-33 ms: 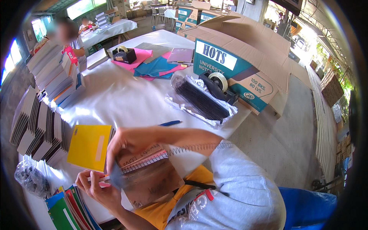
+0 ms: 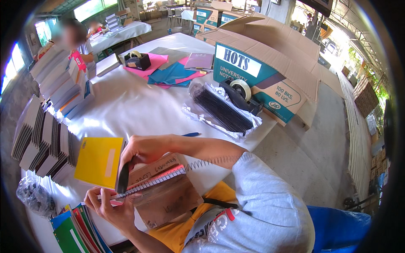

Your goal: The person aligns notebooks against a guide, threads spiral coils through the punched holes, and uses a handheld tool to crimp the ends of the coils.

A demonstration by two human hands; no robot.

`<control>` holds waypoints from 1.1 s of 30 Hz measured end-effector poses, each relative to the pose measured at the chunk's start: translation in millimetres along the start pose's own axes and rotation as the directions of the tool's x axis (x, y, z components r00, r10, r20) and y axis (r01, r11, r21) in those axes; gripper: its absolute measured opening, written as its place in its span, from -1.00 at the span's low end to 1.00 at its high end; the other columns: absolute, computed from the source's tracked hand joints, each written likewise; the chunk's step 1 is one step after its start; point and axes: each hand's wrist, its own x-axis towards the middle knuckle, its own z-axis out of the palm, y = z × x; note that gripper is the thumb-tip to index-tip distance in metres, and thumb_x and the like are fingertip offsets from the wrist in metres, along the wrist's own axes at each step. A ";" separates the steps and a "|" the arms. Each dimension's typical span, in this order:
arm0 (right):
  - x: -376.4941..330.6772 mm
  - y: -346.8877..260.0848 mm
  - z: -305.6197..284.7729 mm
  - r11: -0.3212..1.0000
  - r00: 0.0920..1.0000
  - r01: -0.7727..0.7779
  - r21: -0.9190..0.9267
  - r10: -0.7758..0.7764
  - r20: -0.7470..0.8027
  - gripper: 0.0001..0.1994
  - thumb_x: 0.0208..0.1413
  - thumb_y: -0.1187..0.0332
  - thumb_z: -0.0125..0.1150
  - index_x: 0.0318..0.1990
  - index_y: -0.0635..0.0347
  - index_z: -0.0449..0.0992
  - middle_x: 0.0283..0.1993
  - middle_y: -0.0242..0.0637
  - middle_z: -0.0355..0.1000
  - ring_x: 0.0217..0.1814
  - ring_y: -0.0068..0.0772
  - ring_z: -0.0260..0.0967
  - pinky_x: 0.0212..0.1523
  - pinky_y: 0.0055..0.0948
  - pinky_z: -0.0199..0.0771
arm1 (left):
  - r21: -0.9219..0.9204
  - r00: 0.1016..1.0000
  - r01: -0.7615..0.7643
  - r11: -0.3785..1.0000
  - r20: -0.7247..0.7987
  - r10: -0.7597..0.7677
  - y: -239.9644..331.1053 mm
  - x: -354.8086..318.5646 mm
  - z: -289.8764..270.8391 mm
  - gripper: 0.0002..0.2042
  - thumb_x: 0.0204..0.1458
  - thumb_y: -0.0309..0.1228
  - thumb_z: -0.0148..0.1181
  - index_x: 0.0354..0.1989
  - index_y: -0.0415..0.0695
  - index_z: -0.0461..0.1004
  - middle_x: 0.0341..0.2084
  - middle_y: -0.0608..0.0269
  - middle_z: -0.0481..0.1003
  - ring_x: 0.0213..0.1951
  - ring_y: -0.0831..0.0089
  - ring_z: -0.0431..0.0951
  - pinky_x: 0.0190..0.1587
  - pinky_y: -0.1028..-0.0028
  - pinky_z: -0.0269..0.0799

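My left hand (image 2: 105,206) pinches the near-left end of a spiral notebook (image 2: 147,185), which stands with its coil-bound edge up. Closed round a dark hand tool (image 2: 123,178), perhaps pliers, is my right hand (image 2: 137,151). The tool's lower tip meets the coil's end close to my left fingers. From the notebook's other end a loose length of dark coil (image 2: 206,161) runs under my right forearm. Beneath lies a brown block (image 2: 168,202) with handwriting on it. A yellow notebook (image 2: 99,162) lies just left of my right hand.
Stacked coil-bound notebooks (image 2: 42,139) and a tall book stack (image 2: 63,84) stand left. Near them are a plastic bag (image 2: 36,196) and colourful notebooks (image 2: 71,232). Beyond my arm lie a blue pen (image 2: 192,134), black coils (image 2: 221,109) on paper, a tape dispenser (image 2: 240,90) and a carton (image 2: 261,80).
My right hand, blurred before, has shifted slightly up. The dark tool now shows sharply, tip at the coil's end. My left hand keeps its hold.
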 end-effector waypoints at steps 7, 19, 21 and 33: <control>11.7 -24.3 -1.8 0.971 0.971 -0.225 -0.078 0.230 0.070 -0.69 -0.15 0.70 0.12 -0.26 0.13 0.58 -0.32 -0.28 0.50 -0.28 -0.40 0.44 -0.24 -0.49 0.40 | 0.040 0.998 0.031 0.999 0.059 -0.033 -12.7 -3.4 0.2 -0.36 -0.42 0.23 0.27 -0.60 -0.20 0.26 -0.45 0.15 0.21 -0.26 0.15 0.24 -0.19 0.17 0.13; 39.2 -38.6 14.7 0.923 0.926 0.374 -0.093 -0.367 0.084 -0.76 -0.16 0.60 0.20 -0.25 0.21 0.54 -0.40 -0.20 0.50 -0.47 -0.27 0.42 -0.36 -0.46 0.41 | -0.023 0.995 0.094 0.995 -0.025 -0.094 -19.4 -4.6 -0.9 -0.26 -0.55 0.25 0.34 -0.38 -0.22 0.39 -0.23 0.07 0.17 -0.15 0.13 0.23 -0.20 0.20 0.20; 37.7 5.0 -7.2 0.917 0.975 0.219 -0.333 -0.217 0.041 -0.78 -0.14 0.58 0.19 -0.25 0.22 0.53 -0.47 -0.20 0.48 -0.47 -0.29 0.42 -0.36 -0.47 0.41 | -0.001 0.997 0.062 0.998 -0.053 -0.062 -21.4 -0.9 -0.6 -0.26 -0.57 0.24 0.36 -0.37 -0.21 0.40 -0.20 0.06 0.16 -0.14 0.13 0.22 -0.21 0.22 0.21; 50.9 -28.5 8.2 0.926 0.988 -0.119 -0.359 0.145 0.045 -0.74 -0.07 0.71 0.05 -0.21 0.33 0.53 -0.26 -0.15 0.52 -0.20 -0.33 0.50 -0.14 -0.45 0.48 | -0.092 0.975 0.146 0.985 -0.152 -0.159 -21.1 7.1 -2.1 -0.35 -0.71 0.14 0.43 -0.52 -0.11 0.35 -0.17 0.00 0.13 -0.05 0.07 0.13 -0.05 0.15 0.11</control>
